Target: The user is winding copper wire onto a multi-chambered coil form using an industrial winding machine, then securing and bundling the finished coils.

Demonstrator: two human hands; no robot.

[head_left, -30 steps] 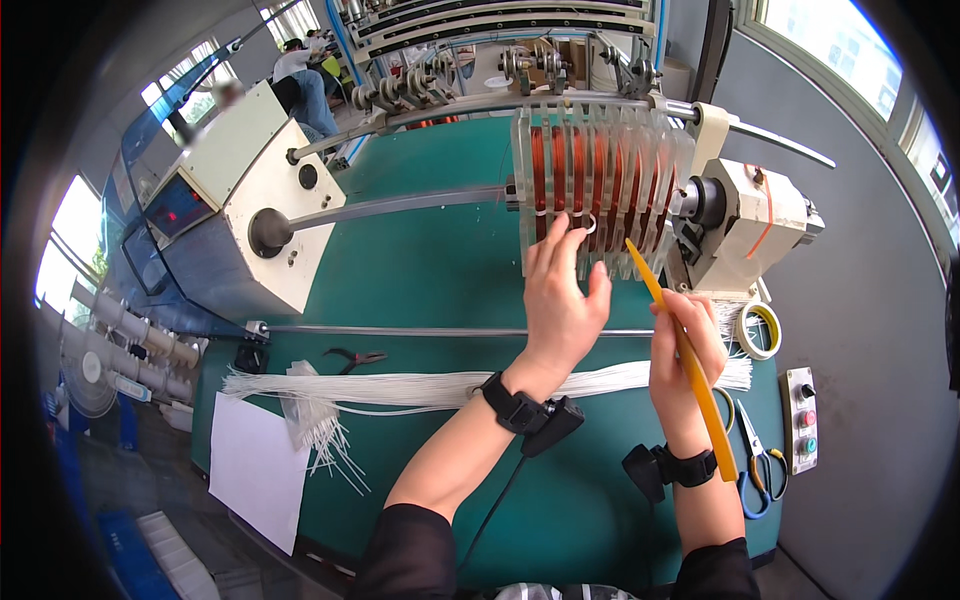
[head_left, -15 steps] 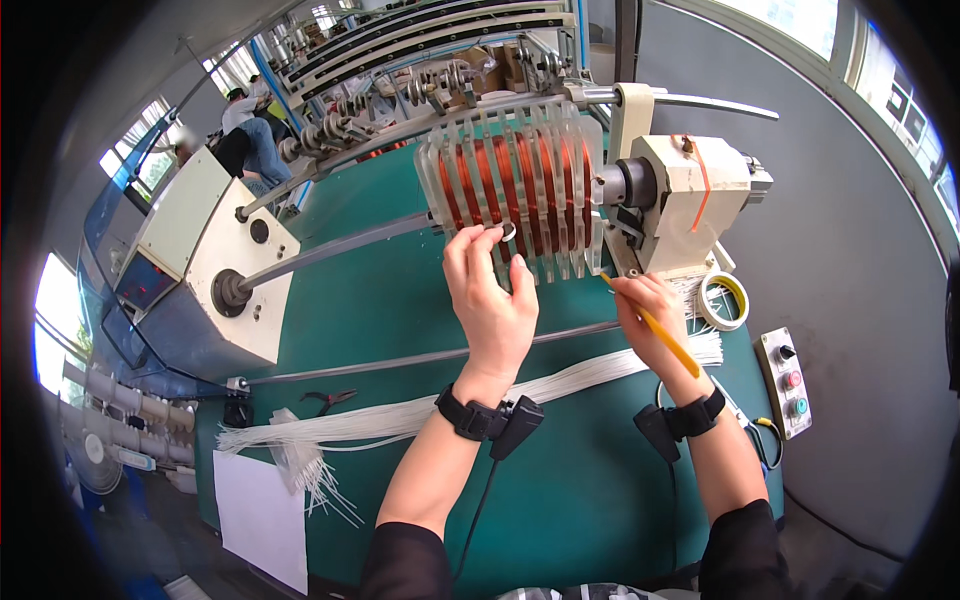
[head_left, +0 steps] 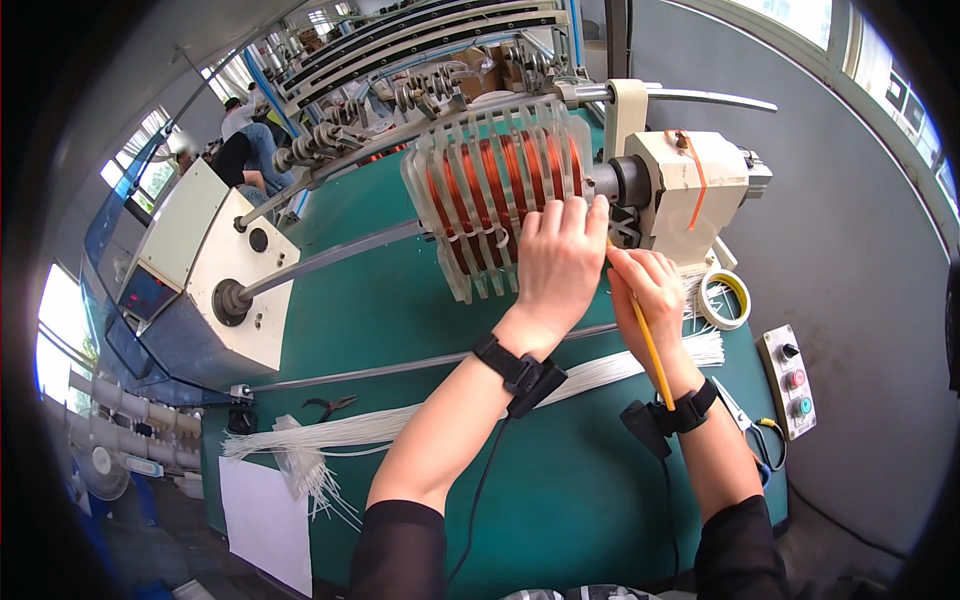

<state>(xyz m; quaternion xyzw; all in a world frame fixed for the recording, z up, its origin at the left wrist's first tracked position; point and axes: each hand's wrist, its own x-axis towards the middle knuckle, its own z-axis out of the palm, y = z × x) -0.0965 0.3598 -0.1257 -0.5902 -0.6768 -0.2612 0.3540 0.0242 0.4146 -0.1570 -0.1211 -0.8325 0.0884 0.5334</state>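
Yellow stick (head_left: 655,355): in your right hand (head_left: 650,288), just below the right end of the coils (head_left: 492,180). Looks light, stiff and smooth, so it could slide in your fingers; hold near the upper end, as you do, for control. Thumb and fingers pinch it; its lower end hangs over your wristband (head_left: 690,411).

Coils sit between clear plates (head_left: 411,185) on the shaft (head_left: 325,258). Judged heavy and rigid as a set; wire coating probably scratches, plates may chip. Best hold is on the plate edges, not the wire. White loop (head_left: 502,237) on the coils looks thin and bendy; take it at its free curve.

Left hand (head_left: 560,262) is bent over the right end of the coils, back of the hand up. Fingertips partly hidden, so can't tell if they grip anything or just rest.

Versus half a second ago: your left hand has gone from beside the white loop to the right end, leaving the loop in plain view, apart from your fingers. Right hand is now just beside the left; stick stands steeper.
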